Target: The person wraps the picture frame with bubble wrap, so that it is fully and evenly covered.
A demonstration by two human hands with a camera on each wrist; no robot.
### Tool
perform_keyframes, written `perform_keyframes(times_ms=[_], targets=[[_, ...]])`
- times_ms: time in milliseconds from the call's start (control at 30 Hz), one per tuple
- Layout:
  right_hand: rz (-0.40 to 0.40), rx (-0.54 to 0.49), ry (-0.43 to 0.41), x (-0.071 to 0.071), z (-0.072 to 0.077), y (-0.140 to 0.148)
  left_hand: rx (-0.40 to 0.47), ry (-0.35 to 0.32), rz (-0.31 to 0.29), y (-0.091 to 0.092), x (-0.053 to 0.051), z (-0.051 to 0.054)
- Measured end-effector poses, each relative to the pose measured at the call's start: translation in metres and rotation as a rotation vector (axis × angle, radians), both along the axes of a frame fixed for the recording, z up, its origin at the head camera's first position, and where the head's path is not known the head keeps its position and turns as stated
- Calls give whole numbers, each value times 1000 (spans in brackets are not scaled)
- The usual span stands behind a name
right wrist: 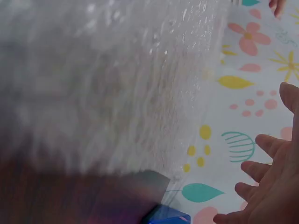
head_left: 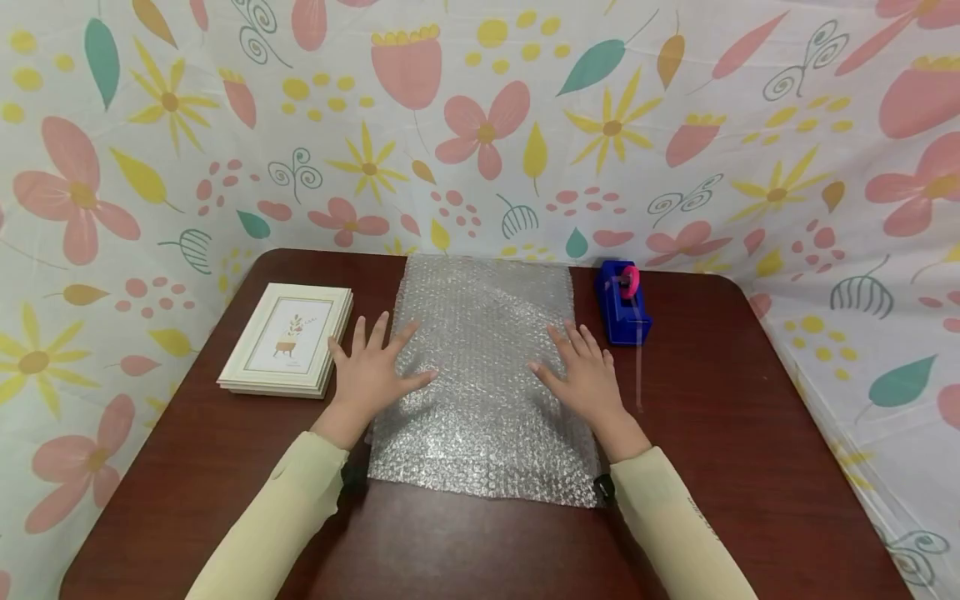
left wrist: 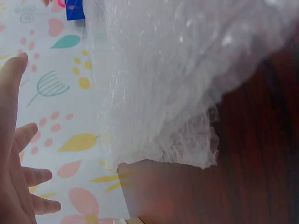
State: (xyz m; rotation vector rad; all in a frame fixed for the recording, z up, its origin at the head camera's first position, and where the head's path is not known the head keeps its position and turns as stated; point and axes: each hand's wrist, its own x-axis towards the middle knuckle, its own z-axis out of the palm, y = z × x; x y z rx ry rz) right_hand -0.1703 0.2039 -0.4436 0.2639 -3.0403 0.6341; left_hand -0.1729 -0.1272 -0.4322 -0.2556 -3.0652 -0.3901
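Note:
A sheet of clear bubble wrap (head_left: 487, 417) lies flat down the middle of the table, its near edge slightly slanted. Over its left edge my left hand (head_left: 367, 375) is held with fingers spread, grasping nothing. My right hand (head_left: 588, 383) mirrors it over the right edge, fingers also spread and holding nothing. In the left wrist view, the left hand (left wrist: 18, 158) appears raised beside the bubble wrap (left wrist: 154, 84). The right wrist view likewise has the right hand (right wrist: 275, 172) apart from the sheet (right wrist: 121, 84).
Left of the left hand, white picture frames (head_left: 337, 333) are stacked, the top one bearing a plant print. A blue tape dispenser (head_left: 626, 325) with a pink core stands at the back right, a strip of tape trailing from it. Behind the dark wooden table (head_left: 750, 467) hangs a floral curtain (head_left: 487, 200).

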Motion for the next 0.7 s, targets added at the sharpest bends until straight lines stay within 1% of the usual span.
perform_keyframes(times_ms=[200,300,400,467,600,700], targets=[[95,7,53,0,-2,9,37,21,-17,3,12,-2],[135,14,62,-3,-4,13,41,31,-26,5,18,-3],[163,40,53,-8,-9,14,30,42,-42,8,23,-5],[182,67,37,-12,-12,14,18,45,-61,11,26,-6],[236,123,17,-20,-18,15,4,41,-125,18,31,-9],[274,143,17,-27,-22,16,7,14,-161,24,35,-10]])
